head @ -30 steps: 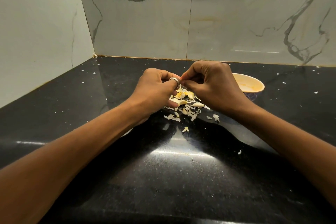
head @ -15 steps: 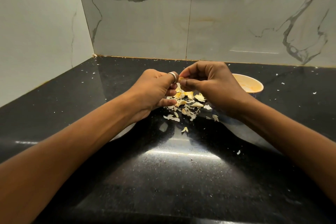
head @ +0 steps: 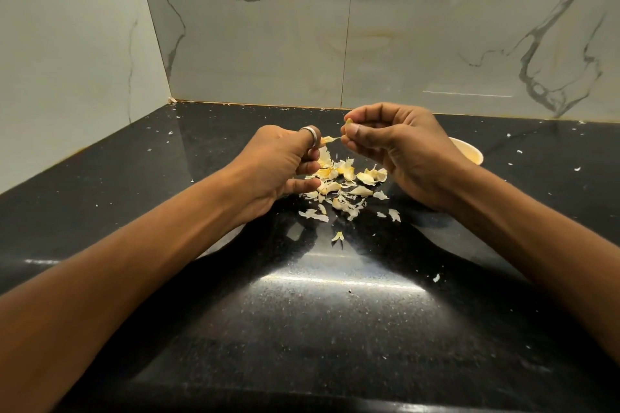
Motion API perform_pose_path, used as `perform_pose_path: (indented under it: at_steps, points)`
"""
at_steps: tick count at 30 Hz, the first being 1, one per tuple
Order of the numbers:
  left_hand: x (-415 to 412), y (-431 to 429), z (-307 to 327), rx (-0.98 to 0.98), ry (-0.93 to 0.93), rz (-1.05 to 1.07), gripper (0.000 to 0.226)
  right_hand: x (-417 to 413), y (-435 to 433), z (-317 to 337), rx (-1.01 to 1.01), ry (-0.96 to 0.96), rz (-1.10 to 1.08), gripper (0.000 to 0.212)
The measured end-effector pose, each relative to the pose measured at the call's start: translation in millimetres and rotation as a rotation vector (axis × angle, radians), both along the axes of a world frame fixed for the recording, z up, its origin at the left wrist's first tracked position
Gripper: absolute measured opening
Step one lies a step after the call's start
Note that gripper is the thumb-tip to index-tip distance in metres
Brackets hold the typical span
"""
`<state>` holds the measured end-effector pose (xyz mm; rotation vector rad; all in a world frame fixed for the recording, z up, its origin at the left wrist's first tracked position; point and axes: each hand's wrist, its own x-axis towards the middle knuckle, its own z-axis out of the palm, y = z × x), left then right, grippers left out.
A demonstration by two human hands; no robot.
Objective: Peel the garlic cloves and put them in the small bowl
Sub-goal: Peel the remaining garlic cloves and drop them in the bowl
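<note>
While the left hand pinches papery skin, the right hand grips, seemingly, the small slick clove endwise.

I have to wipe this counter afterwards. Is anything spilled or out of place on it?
Yes: garlic skins lie heaped on the black countertop between the left hand and right hand, and white flakes are strewn beyond, toward the back wall and right edge. The small bowl stands upright; nothing looks damaged.

Home kitchen: black granite countertop, marble-look wall tiles, garlic peels.
</note>
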<state>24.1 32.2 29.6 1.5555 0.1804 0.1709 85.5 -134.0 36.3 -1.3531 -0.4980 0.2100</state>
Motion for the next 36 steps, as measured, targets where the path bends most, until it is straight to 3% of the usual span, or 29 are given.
perform_pose_path:
  at_steps: [11, 15, 20, 30, 36]
  points:
    - [1.2, 3.7, -3.1, 0.234, -0.082, 0.127, 0.024, -3.7, -2.0, 3.4, -0.107, -0.010, 0.045, 0.014]
    - [1.3, 6.7, -7.5, 0.357, -0.199, 0.134, 0.008, -6.2, -0.4, 2.5, -0.134, -0.011, 0.076, 0.016]
    - [-1.8, 5.0, -6.7, 0.523, -0.357, 0.137, 0.004, -5.1, 0.0, 0.3, -0.169, -0.052, 0.073, 0.019]
    - [1.1, 3.4, -13.0, 0.844, -0.523, 0.207, 0.005, -6.9, 3.5, -5.8, -0.339, -0.256, -0.005, 0.010]
    - [3.6, 5.1, -16.6, 0.941, -0.559, 0.222, 0.007, -7.6, 5.3, -8.2, -0.368, -0.307, -0.053, 0.012]
